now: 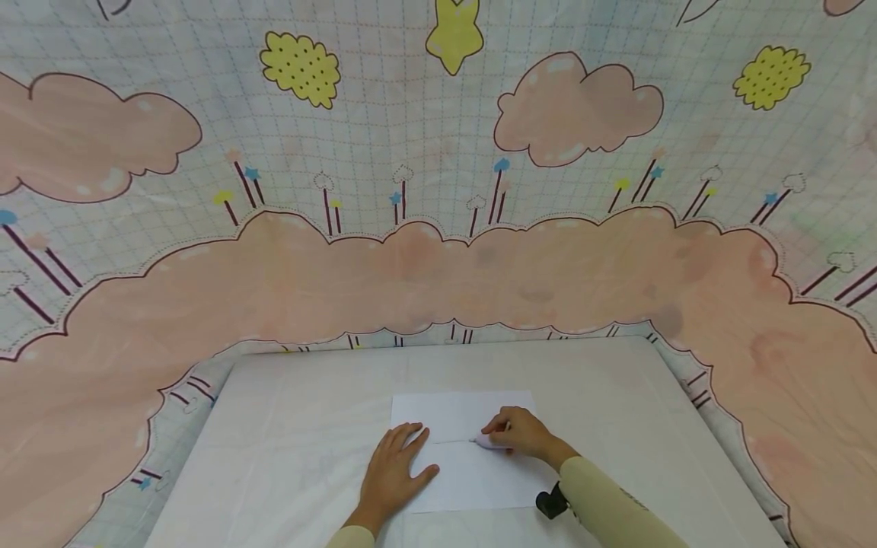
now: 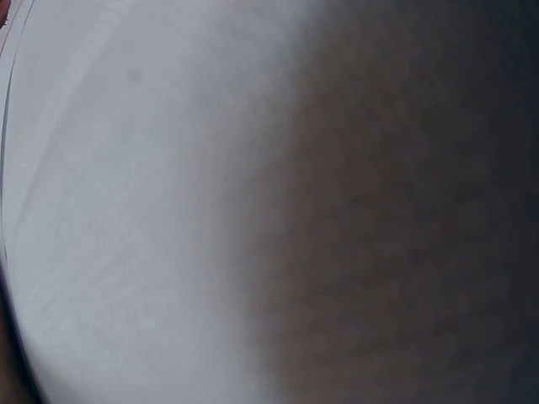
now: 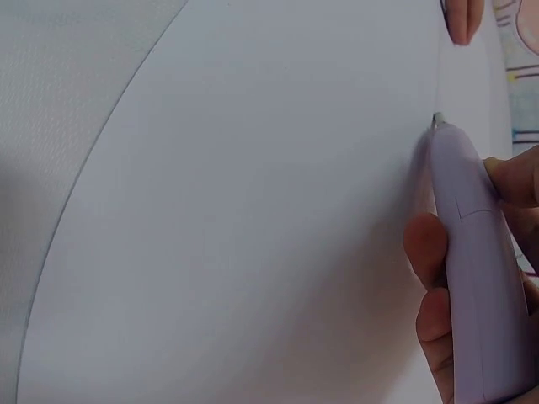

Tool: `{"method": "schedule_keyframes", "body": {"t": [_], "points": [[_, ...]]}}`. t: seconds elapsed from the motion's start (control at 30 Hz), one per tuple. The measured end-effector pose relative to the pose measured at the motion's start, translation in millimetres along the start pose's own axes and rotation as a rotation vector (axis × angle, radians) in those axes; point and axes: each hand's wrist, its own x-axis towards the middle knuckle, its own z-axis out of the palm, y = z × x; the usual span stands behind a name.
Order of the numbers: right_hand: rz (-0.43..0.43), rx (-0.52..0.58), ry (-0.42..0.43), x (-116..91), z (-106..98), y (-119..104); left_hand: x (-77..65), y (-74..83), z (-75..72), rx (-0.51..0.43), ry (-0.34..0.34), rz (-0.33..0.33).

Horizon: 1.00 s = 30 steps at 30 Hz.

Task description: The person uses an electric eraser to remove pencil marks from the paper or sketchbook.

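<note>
A white sheet of paper lies on the table, with a thin line running across its middle. My left hand rests on the left part of the sheet, fingers spread. Over the right part, my right hand holds a lilac utility knife with a rounded body. Its short metal tip touches the paper at the line, pointing left toward my left hand. In the right wrist view, fingers curl round the body, and left-hand fingertips show at the top. A blurred brown shape fills much of the left wrist view.
The table has a white cover. Behind it and along its sides hangs a cloth printed with clouds and stars. A black heart-shaped object sits by my right wrist.
</note>
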Motion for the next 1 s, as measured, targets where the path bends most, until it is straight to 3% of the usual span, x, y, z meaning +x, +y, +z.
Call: {"method": "schedule_keyframes", "body": {"t": [0.43,0.77,1.0], "points": [[-0.02,-0.017,-0.011,2,2,1,-1.2,1.8,-0.7,-0.006,-0.002,-0.008],[-0.046,-0.024,-0.024,1,2,-11,0.2,0.6,1.4,0.014,-0.003,-0.003],[-0.019,-0.039,-0.007,-1,0,-9,-0.8,0.1,0.7,0.013,-0.02,-0.01]]}}
